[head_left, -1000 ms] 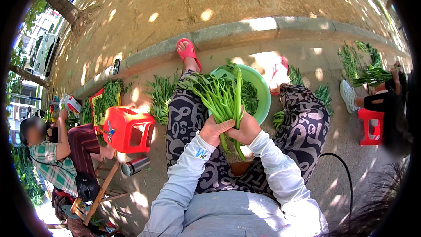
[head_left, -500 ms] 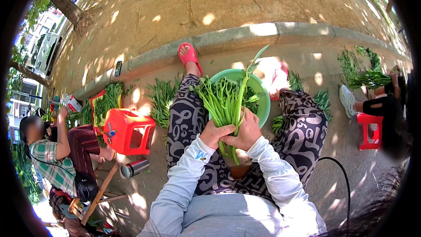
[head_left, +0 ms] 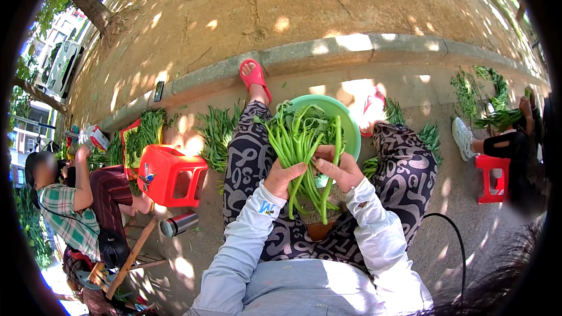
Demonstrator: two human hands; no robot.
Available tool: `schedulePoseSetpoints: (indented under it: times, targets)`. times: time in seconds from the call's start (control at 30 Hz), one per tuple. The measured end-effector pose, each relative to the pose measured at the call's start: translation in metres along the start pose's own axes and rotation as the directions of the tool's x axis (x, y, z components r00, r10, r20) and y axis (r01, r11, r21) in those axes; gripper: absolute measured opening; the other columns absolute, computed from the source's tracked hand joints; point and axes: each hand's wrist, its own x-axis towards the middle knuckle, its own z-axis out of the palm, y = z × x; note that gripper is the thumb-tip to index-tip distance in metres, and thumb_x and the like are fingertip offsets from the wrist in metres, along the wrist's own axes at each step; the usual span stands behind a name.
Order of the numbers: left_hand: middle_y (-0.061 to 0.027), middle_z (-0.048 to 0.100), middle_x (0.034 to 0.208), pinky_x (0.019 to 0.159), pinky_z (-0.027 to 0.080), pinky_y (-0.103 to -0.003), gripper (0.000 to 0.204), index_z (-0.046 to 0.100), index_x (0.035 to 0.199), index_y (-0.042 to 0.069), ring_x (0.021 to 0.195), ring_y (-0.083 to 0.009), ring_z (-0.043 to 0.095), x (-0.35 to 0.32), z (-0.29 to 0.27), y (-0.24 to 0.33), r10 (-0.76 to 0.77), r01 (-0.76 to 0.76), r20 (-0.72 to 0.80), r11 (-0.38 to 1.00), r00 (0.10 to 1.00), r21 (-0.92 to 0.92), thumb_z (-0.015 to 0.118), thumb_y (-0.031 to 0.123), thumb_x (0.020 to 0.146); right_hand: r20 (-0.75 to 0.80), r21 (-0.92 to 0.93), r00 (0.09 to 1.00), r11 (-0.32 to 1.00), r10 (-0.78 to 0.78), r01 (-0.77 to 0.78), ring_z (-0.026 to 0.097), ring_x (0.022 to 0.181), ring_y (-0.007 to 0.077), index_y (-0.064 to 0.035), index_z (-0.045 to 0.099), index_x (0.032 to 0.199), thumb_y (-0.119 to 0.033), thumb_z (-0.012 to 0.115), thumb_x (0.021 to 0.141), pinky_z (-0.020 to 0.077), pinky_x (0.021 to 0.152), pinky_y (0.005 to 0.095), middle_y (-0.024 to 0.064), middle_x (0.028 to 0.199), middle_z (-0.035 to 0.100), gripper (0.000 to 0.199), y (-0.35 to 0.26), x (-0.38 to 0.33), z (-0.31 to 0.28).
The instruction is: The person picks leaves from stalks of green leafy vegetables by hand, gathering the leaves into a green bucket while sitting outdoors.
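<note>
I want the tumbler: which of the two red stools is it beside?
The red plastic stool at left, by the person in plaid: the silver tumbler is beside it; the other stool is far right.

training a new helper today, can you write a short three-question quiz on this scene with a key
1. What does the left hand hold?
2. What colour is the basin? a) red b) light green c) dark blue
3. True or false: a pile of greens lies to the left of the basin.

Key:
1. A bunch of green stems.
2. b
3. True
</note>
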Motion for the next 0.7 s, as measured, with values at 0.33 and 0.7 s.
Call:
schedulePoseSetpoints:
  times: [0.33, 0.7]
  targets:
    - [-0.0026, 0.061, 0.104, 0.082, 0.045, -0.027, 0.036, 0.056, 0.113, 0.004, 0.092, -0.0125, 0.057, 0.004, -0.004, -0.018, 0.175, -0.162, -0.087, 0.976, 0.981, 0.146, 0.068, 0.006, 0.079, -0.133, -0.242, 0.984, 0.966, -0.122, 0.088, 0.053, 0.066, 0.0098, 0.0032, 0.050, 0.100, -0.022, 0.075, 0.076, 0.0452, 0.059, 0.0229, 0.0024, 0.078, 0.056, 0.043, 0.030, 0.008, -0.005]
    - [-0.0103, 0.061, 0.095, 0.069, 0.052, -0.032, 0.034, 0.052, 0.111, 0.003, 0.077, -0.0198, 0.061, 0.004, -0.006, -0.008, 0.192, -0.139, -0.205, 0.959, 0.960, 0.247, 0.064, 0.010, 0.080, -0.291, -0.042, 0.949, 0.990, 0.118, -0.136, 0.054, 0.063, 0.0135, 0.0041, 0.056, 0.100, -0.015, 0.061, 0.078, 0.0451, 0.058, 0.0238, 0.0055, 0.077, 0.057, 0.029, -0.001, 0.005, -0.019]
